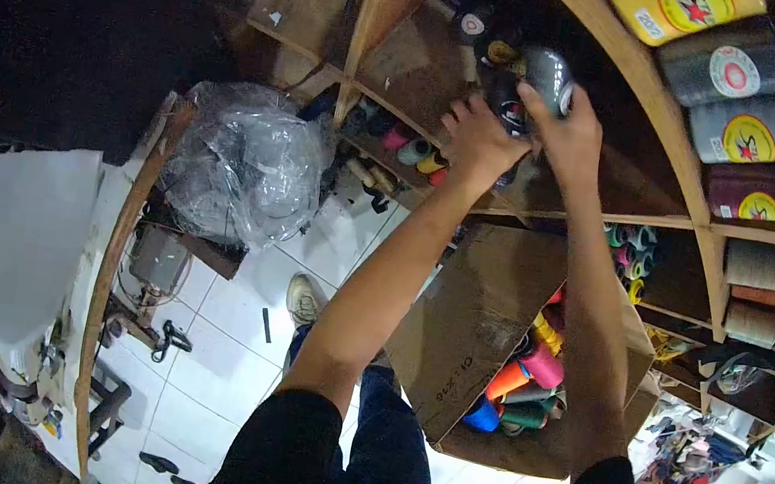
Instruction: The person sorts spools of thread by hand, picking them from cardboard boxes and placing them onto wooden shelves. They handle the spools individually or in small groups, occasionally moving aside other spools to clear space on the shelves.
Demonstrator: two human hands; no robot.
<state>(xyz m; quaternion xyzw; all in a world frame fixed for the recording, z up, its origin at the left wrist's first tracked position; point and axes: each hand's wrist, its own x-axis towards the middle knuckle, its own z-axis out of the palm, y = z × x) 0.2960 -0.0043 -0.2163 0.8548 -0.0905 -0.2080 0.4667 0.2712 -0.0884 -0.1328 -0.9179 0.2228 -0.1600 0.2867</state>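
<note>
My right hand (573, 137) is closed around a shiny grey spool of thread (547, 74), tilted on the wooden shelf. Beside it, my left hand (482, 144) has its fingers curled around a black spool of thread (511, 111) with a round label on its end. The two hands are almost touching. Further back in the same shelf compartment, a dark spool with a white round label (473, 24) and a spool with a yellowish-brown end (500, 52) stand in shadow.
Below my arms stands an open cardboard box (483, 305) with several coloured thread cones (543, 365). Large labelled spools (747, 139) line the right shelf. Crumpled clear plastic (245, 163) sits to the left. Small coloured spools (413, 152) fill the lower shelf. A wooden divider (371, 22) rises between compartments.
</note>
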